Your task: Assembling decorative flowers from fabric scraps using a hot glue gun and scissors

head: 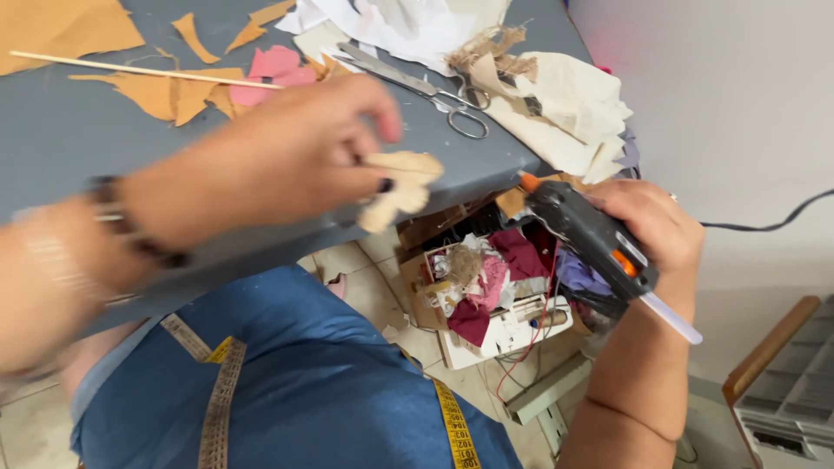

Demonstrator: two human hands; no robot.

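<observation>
Grey table top (78, 139) spreads out under my arms, messy with cloth bits. My left hand (287, 156) pinches a small tan piece of cloth (401, 187) at its fingertips, out past the table edge. Just beside it, my right hand (651, 230) is wrapped tight around a black glue gun with an orange tip (586, 234), which points at the cloth. Silver metal scissors (426, 87) lie on the table behind. Below sits a box of cloth scraps (491, 282).

open cardboard box (415, 287) on floor below worktop edge, brown, stuffed with fabric scraps, no labels, signs, screens
</observation>
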